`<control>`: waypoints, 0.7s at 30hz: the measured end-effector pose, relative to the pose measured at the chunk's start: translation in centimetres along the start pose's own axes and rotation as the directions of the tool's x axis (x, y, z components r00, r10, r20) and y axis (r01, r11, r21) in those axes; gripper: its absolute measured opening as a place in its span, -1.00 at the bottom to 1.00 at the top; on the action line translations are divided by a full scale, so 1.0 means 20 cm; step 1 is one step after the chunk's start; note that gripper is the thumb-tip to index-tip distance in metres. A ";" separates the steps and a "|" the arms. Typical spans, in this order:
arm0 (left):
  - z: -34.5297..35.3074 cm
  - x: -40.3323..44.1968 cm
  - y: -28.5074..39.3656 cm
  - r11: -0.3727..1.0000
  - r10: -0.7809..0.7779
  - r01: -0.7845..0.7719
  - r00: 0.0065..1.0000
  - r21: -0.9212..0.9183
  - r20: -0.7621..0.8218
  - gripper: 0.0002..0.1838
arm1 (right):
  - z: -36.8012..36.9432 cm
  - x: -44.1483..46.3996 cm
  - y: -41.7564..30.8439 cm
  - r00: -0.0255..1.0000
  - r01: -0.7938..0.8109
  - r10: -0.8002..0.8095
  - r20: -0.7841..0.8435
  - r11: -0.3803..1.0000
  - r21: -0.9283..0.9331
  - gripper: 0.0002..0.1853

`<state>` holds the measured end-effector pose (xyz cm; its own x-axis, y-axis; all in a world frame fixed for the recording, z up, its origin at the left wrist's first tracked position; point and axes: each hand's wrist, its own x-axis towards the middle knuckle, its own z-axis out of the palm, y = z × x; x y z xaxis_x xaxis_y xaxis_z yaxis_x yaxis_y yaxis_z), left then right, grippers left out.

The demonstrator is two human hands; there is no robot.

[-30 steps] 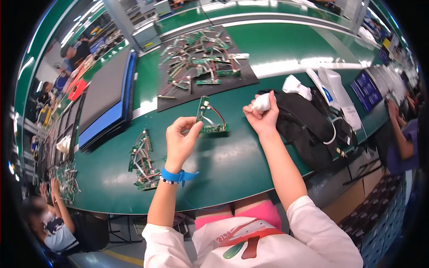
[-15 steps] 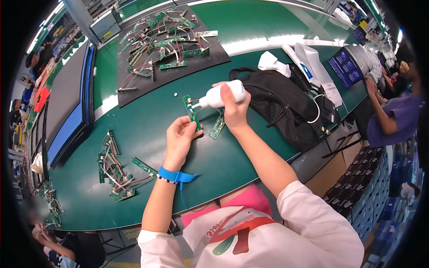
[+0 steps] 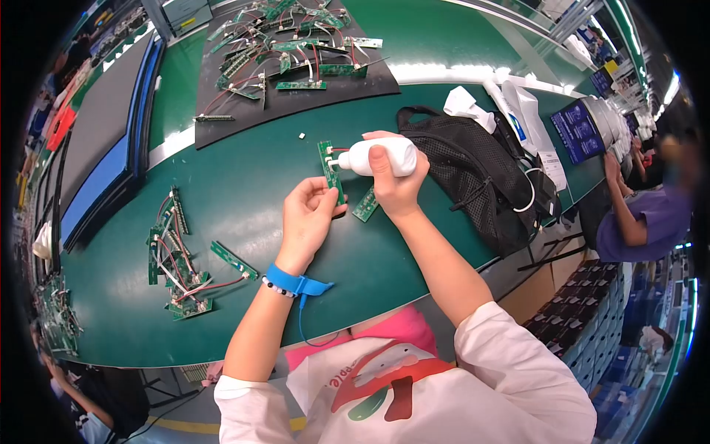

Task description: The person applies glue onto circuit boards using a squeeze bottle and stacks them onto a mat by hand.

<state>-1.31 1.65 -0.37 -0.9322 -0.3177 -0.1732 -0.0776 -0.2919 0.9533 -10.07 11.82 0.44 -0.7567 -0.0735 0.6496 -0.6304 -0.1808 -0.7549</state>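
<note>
My left hand pinches the lower end of a narrow green circuit board, held up over the table. In my right hand is a white squeeze bottle, lying sideways with its thin nozzle pointing left. The nozzle tip meets the board's upper part or is very close to it; I cannot tell which. Below the bottle, a second green board is partly hidden by my right hand. A blue wrist strap with a cord and a beaded bracelet circle my left wrist.
Wired circuit boards lie at the left, and many more cover a black mat at the back. A black mesh bag lies right of my right hand. Blue-edged panels stand far left. A person in purple sits at the right.
The view has shifted slightly. Both hands keep their grips, and the bottle's nozzle stays at the upper part of the board.
</note>
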 end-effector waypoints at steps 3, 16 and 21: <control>0.00 0.00 0.00 1.000 -0.007 0.007 1.000 -0.007 -0.001 -0.84 | 0.00 0.00 0.00 0.999 0.022 -0.021 0.035 0.999 -0.034 -0.73; 0.00 0.00 0.00 1.000 -0.002 0.002 1.000 -0.031 -0.015 -0.84 | 0.01 0.01 0.01 0.984 0.166 -0.159 0.075 0.982 -0.093 -0.74; 0.00 0.00 0.00 0.999 0.007 -0.007 1.000 -0.033 -0.012 -0.85 | 0.01 0.01 0.00 0.966 0.241 -0.226 0.124 0.961 -0.132 -0.75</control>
<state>-1.39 1.69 -0.35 -0.9286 -0.3301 -0.1698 -0.0595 -0.3193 0.9458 -10.18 11.69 0.65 -0.5677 -0.1515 0.8092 -0.8115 -0.0625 -0.5810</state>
